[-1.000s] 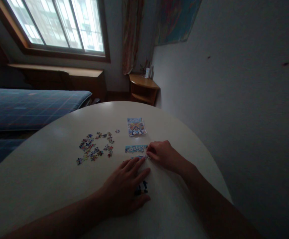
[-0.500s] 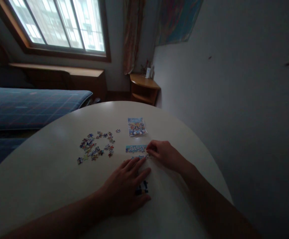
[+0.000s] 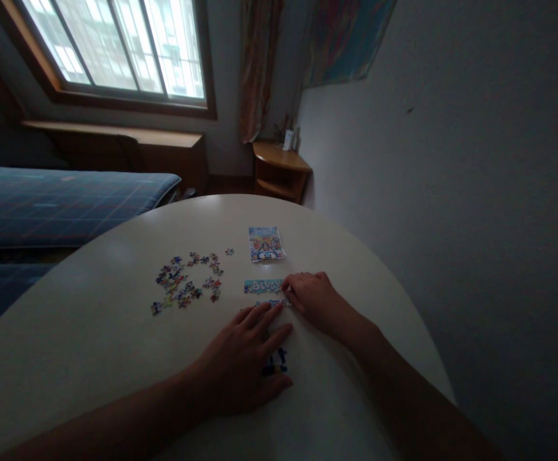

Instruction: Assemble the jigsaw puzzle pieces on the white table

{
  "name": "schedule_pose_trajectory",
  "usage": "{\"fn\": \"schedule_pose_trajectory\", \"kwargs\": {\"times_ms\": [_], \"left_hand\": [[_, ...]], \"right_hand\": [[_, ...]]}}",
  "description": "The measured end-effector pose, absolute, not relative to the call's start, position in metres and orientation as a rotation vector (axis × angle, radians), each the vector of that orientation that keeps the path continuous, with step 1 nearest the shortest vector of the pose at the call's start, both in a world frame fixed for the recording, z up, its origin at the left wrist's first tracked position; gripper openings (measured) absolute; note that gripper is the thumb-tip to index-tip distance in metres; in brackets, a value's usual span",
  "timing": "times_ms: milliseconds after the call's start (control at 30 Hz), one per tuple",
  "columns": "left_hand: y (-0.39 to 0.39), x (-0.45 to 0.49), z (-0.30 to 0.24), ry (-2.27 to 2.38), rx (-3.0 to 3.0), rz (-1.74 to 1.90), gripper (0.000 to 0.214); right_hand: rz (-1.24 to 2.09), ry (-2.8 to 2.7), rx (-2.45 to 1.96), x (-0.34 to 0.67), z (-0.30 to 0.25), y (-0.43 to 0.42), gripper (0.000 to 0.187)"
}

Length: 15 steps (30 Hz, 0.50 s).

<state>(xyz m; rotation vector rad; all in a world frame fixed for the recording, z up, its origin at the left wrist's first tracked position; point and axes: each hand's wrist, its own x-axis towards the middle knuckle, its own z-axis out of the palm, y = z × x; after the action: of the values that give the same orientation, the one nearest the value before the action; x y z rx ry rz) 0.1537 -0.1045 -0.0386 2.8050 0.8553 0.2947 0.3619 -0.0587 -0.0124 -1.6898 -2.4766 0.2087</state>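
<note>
My left hand (image 3: 240, 362) lies palm down with its fingers spread. Beneath it is a joined puzzle section with dark blue parts (image 3: 275, 363), mostly covered; its fingertips touch the lower edge of a narrow joined strip (image 3: 268, 302). Just above that is a joined blue puzzle strip (image 3: 262, 286) with large white lettering. At this strip's right end my right hand (image 3: 314, 298) has its fingers curled together, touching the pieces. Whatever its fingertips hold is hidden. Loose jigsaw pieces (image 3: 182, 291) are scattered in a rough ring to the left.
A small picture packet (image 3: 266, 244) lies beyond the strips, with one lone piece (image 3: 229, 251) to its left. Everything rests on a round white table (image 3: 115, 358). A plaid mattress (image 3: 67, 205) stands left of the table, and a wall (image 3: 427, 224) rises on the right.
The right fingers have gone from a raised pinch to a lower, flatter press at the strip's right end. My left hand keeps its place; the view has shifted slightly.
</note>
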Motion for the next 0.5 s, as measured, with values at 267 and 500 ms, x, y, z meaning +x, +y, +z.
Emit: {"fn": "schedule_pose_trajectory", "kwargs": {"times_ms": [267,500], "left_hand": [[-0.104,0.153,-0.036,0.845,2.809,0.276,0.067],[-0.104,0.153,-0.039,0.850,2.796,0.326,0.067]], "right_hand": [[0.300,-2.445,-1.649,0.369,-0.003,-0.062,0.018],[0.388,-2.470,-1.613,0.382,0.013,-0.064,0.009]]}}
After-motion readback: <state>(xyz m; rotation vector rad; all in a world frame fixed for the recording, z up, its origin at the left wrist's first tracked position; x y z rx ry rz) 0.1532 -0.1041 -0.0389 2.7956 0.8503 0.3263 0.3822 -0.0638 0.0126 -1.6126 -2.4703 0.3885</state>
